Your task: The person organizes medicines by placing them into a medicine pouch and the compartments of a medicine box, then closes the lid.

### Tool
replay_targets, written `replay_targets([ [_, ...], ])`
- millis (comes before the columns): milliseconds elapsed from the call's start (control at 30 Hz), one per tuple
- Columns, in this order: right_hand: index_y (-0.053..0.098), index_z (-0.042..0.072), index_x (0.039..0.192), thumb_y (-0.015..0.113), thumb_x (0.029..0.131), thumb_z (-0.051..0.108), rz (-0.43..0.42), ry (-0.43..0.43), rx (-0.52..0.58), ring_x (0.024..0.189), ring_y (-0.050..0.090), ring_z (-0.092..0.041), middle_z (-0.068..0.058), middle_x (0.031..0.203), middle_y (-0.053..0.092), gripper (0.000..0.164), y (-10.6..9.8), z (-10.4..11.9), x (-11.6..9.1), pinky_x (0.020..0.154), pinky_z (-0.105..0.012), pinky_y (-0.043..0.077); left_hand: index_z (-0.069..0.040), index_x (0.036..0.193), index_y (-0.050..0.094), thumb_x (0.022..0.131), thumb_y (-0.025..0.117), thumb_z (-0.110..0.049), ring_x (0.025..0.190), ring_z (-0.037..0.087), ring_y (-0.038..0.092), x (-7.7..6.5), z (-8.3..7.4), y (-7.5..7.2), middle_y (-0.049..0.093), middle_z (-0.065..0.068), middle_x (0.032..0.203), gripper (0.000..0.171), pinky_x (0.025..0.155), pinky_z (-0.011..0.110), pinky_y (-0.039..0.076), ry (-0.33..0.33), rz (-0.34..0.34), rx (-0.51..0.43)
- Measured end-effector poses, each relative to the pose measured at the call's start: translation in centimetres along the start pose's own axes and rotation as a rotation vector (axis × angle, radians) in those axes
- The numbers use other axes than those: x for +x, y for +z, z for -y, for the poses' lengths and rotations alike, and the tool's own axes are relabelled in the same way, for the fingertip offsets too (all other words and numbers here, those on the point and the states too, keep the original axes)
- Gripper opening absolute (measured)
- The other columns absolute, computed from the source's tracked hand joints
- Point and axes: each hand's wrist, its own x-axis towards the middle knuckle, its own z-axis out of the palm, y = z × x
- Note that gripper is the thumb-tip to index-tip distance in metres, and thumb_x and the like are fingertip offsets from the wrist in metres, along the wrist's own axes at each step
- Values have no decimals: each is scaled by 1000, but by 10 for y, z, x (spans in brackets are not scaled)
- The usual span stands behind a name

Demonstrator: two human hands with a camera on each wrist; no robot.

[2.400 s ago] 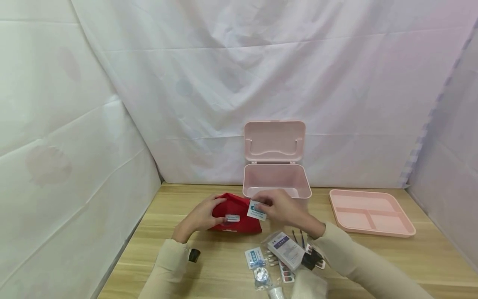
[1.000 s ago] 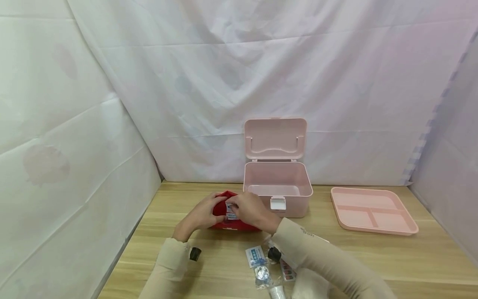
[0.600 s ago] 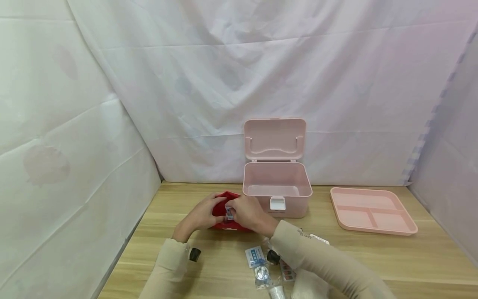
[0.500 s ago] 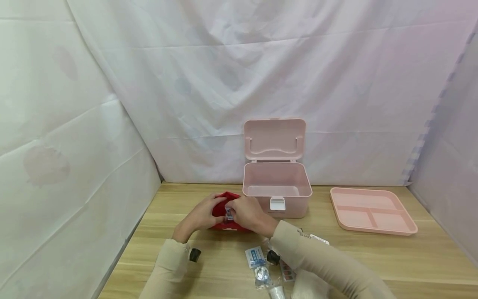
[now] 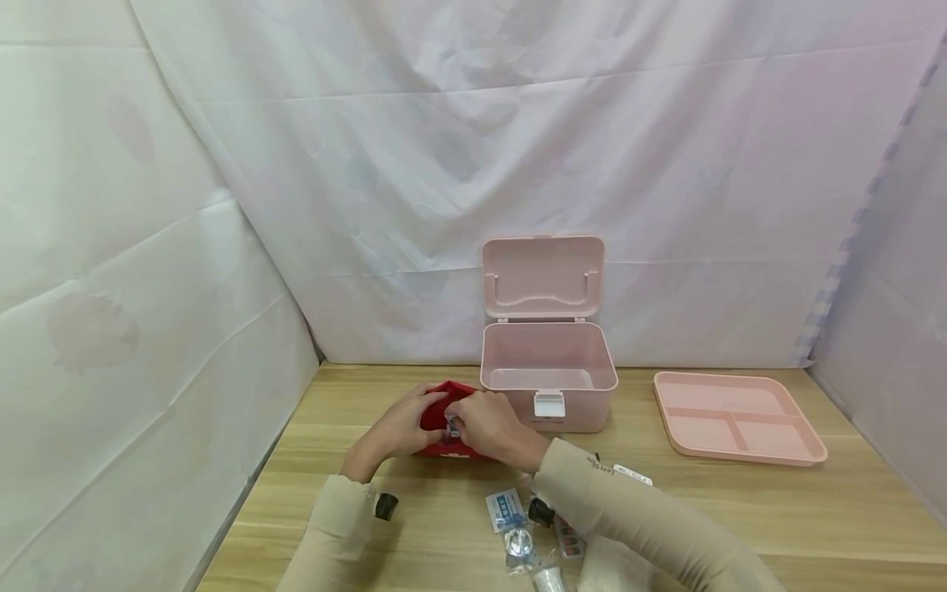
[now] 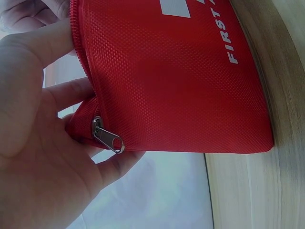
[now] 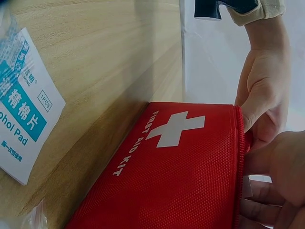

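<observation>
A red first aid pouch stands upright on the table, unzipped, with its zipper pull at one corner. My left hand grips the pouch's opening at its left end, thumb and fingers around the zipped edge. Inside the mouth of the pouch, my right hand pinches a small white-and-blue packet; its lower part is hidden. In the right wrist view the right fingers reach over the zipper edge beside the white cross. An alcohol pad packet lies on the table in front of the pouch.
Behind the pouch stands a pink box with its lid raised. To the right lies a pink divided tray. Near the right forearm are a foil-like round packet, a blister strip, a white tube and a white bundle.
My right hand has carried the packet leftward from the pouch's right side into its opening and lowered it a little. The left hand keeps its grip.
</observation>
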Motion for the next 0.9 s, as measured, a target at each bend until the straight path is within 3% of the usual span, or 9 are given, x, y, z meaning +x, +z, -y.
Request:
replay_targets([
  [700,77,20,93,70,88,17,20,9,5,77,70,-15,5,87,75,9,0,0,-1,73,-37,60,-1,137,56,85,75,-12,124,31,52,-2,-2,-1,52,14,138,57,102,51,47,-10,3,-17],
  [900,77,17,92,70,89,16,6,-1,68,81,70,-17,3,89,75,8,-2,-3,-1,77,-37,60,-1,137,55,86,75,-13,125,32,52,-1,-2,-1,51,14,140,56,103,52,46,-20,9,-27],
])
